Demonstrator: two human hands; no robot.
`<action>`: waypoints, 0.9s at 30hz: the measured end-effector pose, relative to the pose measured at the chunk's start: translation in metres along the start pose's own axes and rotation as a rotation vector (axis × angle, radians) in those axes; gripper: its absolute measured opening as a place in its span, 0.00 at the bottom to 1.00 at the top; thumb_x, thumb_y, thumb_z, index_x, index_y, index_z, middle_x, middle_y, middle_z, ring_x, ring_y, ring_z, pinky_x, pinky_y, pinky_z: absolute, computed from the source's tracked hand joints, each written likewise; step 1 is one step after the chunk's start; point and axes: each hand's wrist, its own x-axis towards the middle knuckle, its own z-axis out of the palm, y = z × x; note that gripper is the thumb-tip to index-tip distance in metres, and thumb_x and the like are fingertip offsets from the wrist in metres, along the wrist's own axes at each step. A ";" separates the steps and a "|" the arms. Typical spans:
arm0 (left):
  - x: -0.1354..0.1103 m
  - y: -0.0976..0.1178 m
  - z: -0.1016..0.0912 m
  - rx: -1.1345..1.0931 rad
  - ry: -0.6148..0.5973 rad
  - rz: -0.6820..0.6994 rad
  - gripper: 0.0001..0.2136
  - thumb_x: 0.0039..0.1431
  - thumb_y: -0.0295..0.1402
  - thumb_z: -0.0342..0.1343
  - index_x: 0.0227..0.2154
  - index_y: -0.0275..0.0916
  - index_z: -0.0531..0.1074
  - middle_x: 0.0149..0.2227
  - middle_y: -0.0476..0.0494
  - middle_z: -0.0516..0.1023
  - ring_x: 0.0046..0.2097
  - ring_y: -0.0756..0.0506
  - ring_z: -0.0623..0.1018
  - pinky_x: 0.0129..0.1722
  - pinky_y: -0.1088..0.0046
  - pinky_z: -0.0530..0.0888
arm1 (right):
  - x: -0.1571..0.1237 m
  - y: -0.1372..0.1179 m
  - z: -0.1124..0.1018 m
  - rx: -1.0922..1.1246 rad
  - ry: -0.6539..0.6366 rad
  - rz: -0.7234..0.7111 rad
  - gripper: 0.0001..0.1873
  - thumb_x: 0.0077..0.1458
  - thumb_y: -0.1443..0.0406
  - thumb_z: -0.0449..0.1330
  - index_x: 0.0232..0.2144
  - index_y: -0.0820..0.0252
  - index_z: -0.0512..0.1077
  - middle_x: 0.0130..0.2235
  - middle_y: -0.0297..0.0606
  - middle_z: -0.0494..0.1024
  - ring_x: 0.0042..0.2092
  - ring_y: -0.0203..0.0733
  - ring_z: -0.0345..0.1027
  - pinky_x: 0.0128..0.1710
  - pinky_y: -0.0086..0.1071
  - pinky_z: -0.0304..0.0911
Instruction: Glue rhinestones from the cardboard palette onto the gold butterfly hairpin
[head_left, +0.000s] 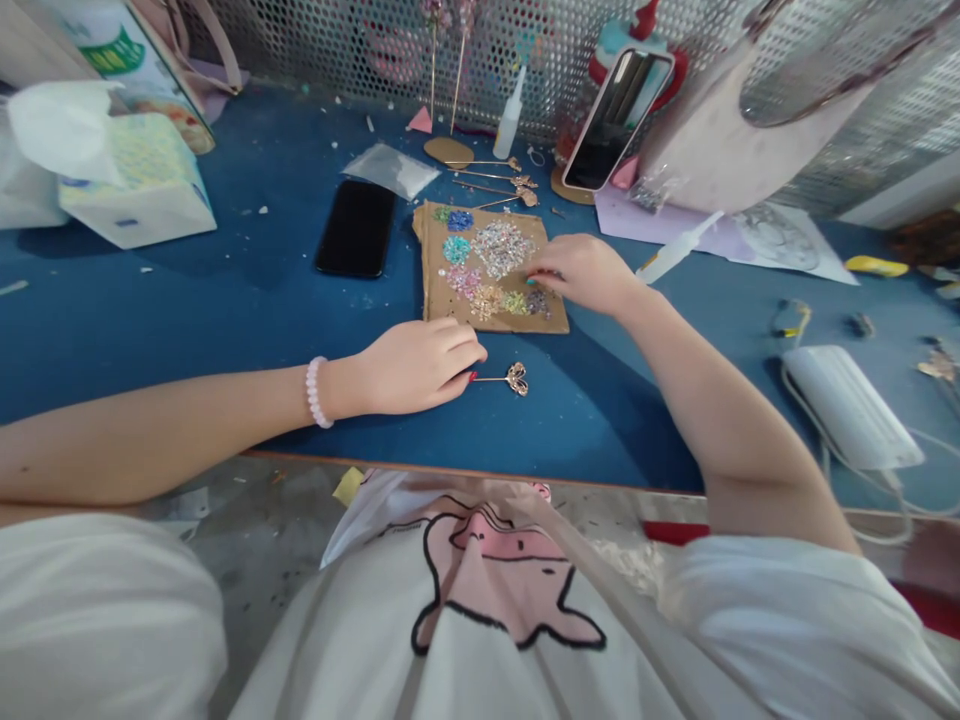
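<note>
My left hand (420, 368) rests at the front of the table, thumb and fingers closed on the stem of a gold hairpin (516, 378). The pin's petal-shaped openwork head points right, clear of the fingertips. Just beyond lies a piece of cardboard (555, 318) bearing small heaps of rhinestones: clear ones (502, 248), turquoise ones (456, 249), pink ones (463, 281) and other colours. Over the cardboard's right edge, my right hand (581, 272) has its fingertips pinched together beside the clear heap. Anything between those tips is too small or hidden to make out.
Behind the cardboard lie several more gold hairpins (517, 190) and an upright glue bottle (510, 115). A black phone (358, 228) is left of it; another phone (619, 120) leans at the back. A second glue bottle (679, 250) lies near my right forearm, a white power adapter (855, 407) farther right.
</note>
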 end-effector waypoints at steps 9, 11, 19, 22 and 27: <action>-0.001 -0.002 0.001 0.000 0.029 0.029 0.12 0.72 0.31 0.49 0.45 0.34 0.77 0.45 0.40 0.81 0.44 0.41 0.79 0.43 0.65 0.77 | -0.001 -0.007 -0.012 -0.033 -0.069 0.045 0.19 0.66 0.63 0.50 0.47 0.59 0.79 0.46 0.45 0.82 0.49 0.52 0.74 0.47 0.41 0.62; -0.001 -0.003 0.001 0.009 0.029 0.041 0.12 0.72 0.32 0.49 0.45 0.34 0.77 0.44 0.39 0.81 0.44 0.41 0.79 0.42 0.65 0.77 | -0.004 -0.005 -0.015 -0.044 -0.072 0.101 0.17 0.65 0.62 0.51 0.47 0.58 0.78 0.47 0.45 0.82 0.49 0.53 0.74 0.45 0.41 0.62; -0.001 -0.003 0.000 0.018 0.037 0.074 0.11 0.72 0.32 0.51 0.45 0.34 0.77 0.44 0.41 0.81 0.44 0.42 0.78 0.42 0.66 0.77 | -0.022 0.026 -0.032 -0.043 -0.258 0.463 0.19 0.60 0.51 0.57 0.43 0.58 0.74 0.40 0.42 0.80 0.38 0.49 0.71 0.36 0.37 0.57; -0.001 -0.003 -0.001 0.007 0.036 0.084 0.10 0.72 0.32 0.51 0.45 0.35 0.76 0.45 0.41 0.81 0.43 0.42 0.78 0.41 0.66 0.76 | -0.024 0.038 -0.032 -0.008 -0.419 0.469 0.21 0.61 0.48 0.55 0.38 0.58 0.74 0.37 0.42 0.79 0.35 0.45 0.69 0.36 0.37 0.57; 0.000 -0.003 -0.001 0.009 0.041 0.107 0.10 0.72 0.31 0.50 0.45 0.35 0.77 0.44 0.42 0.81 0.42 0.43 0.78 0.40 0.67 0.75 | -0.023 0.048 -0.026 0.026 -0.537 0.400 0.23 0.62 0.48 0.51 0.31 0.59 0.73 0.33 0.41 0.76 0.33 0.43 0.66 0.36 0.37 0.55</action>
